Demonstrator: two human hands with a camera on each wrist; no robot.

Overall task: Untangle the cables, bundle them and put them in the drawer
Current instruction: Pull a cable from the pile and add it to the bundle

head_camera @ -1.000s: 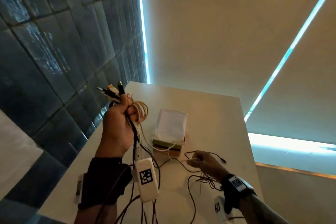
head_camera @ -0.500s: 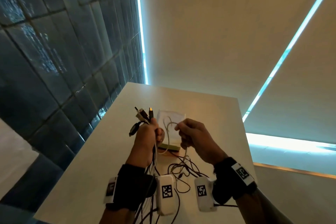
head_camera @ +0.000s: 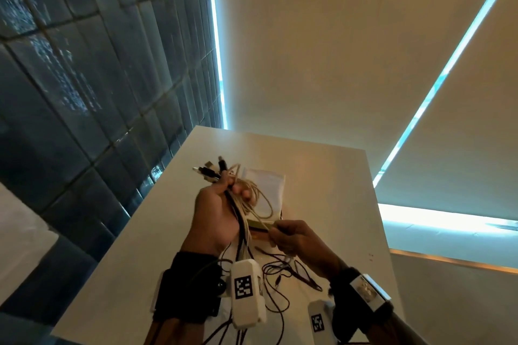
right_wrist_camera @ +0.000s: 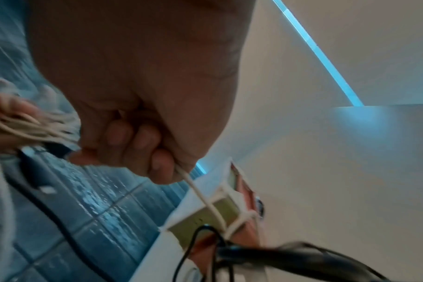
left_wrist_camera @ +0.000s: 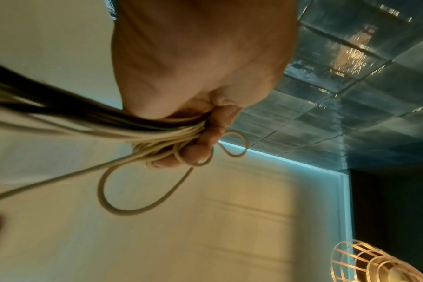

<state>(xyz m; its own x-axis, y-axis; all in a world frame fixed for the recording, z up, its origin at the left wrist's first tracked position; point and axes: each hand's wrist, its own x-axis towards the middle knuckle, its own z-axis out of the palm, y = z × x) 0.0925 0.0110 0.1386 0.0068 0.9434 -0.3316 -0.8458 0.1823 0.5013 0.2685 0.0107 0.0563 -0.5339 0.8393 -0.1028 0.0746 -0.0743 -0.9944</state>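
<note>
Since half a second ago the right hand [head_camera: 294,238] has moved down, fingers pinching one thin cream cable [right_wrist_camera: 200,192] taut to free it. Farther, the left hand [head_camera: 215,213] clenches the cream-and-black cable bundle [head_camera: 238,204] above the white table [head_camera: 336,190], so sorted cables stay together. No drawer is visible.

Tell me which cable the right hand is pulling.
The cream cable: the right hand pinches it alone, taut from the left hand bundle; the thin black cables lie loose on the table.
</note>
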